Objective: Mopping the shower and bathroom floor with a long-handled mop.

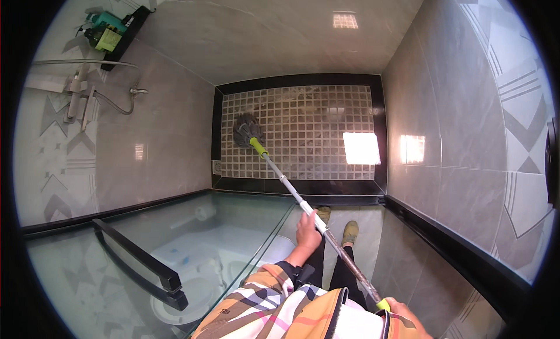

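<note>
A mop (291,190) with a grey string head (247,130) and a lime-green collar slants across the view from the shower floor toward my body. Its head lies on the small square tiles (297,152) near the left side of the shower floor. My left hand (308,234) is wrapped round the white joint midway along the handle. At the handle's lime-green end, my right hand (403,314) grips it close to my right side; its fingers are partly hidden by the sleeve.
A black raised curb (303,187) borders the shower floor. At left stands a glass door (146,246) with a black handle (140,260). A shower fixture (79,97) and a black shelf with bottles (125,39) are on the left wall. My shoes (350,231) stand outside the curb.
</note>
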Tool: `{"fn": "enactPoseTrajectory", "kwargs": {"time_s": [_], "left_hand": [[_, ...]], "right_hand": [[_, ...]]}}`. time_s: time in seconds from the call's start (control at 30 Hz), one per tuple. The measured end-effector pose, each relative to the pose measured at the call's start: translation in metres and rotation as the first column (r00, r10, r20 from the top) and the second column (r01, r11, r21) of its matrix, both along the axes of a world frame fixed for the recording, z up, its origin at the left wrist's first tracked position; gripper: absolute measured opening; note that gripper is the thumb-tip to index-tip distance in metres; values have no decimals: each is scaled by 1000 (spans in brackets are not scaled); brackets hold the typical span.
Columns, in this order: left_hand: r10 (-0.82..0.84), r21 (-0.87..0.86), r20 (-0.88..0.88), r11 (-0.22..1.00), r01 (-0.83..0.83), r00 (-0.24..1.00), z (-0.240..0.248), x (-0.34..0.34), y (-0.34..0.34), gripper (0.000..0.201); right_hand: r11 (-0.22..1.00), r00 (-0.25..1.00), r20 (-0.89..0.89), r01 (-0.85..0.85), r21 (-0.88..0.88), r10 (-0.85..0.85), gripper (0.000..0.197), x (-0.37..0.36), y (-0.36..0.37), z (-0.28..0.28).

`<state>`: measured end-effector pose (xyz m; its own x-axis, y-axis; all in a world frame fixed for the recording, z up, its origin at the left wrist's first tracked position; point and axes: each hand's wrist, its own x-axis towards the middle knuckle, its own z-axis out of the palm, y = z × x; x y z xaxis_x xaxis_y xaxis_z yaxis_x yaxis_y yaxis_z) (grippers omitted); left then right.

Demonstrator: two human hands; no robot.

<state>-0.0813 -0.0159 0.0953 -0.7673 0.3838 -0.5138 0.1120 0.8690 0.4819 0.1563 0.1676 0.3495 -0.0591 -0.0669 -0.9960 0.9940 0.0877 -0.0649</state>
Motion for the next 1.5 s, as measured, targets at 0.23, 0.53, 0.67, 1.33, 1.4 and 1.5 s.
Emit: {"fn": "enactPoseTrajectory", "kwargs": {"time_s": [0.23,0.53,0.67,1.33,1.4,1.5], "left_hand": [[-424,-5,-308,896,445,851,37,-38,17,53],[-571,-52,-364,801,596,736,64,-25,41,46],[-543,-140,-422,831,539,726,61,9,55,15],[-852,18,-218,484,875,475,186,72,49,55],[-840,-11,-202,516,856,504,189,59,24,55],[-795,-28,-203,588,809,571,168,48,-13,55]], "right_hand": [[908,847,-355,420,-9,-395,52,-3,10,50],[901,811,-489,421,104,-323,45,-15,8,68],[885,733,-679,333,325,-27,43,23,-4,78],[621,-7,-989,779,85,144,22,145,-10,174],[641,-31,-994,767,46,108,21,153,-9,169],[670,55,-997,738,77,54,21,167,-12,158]]}}
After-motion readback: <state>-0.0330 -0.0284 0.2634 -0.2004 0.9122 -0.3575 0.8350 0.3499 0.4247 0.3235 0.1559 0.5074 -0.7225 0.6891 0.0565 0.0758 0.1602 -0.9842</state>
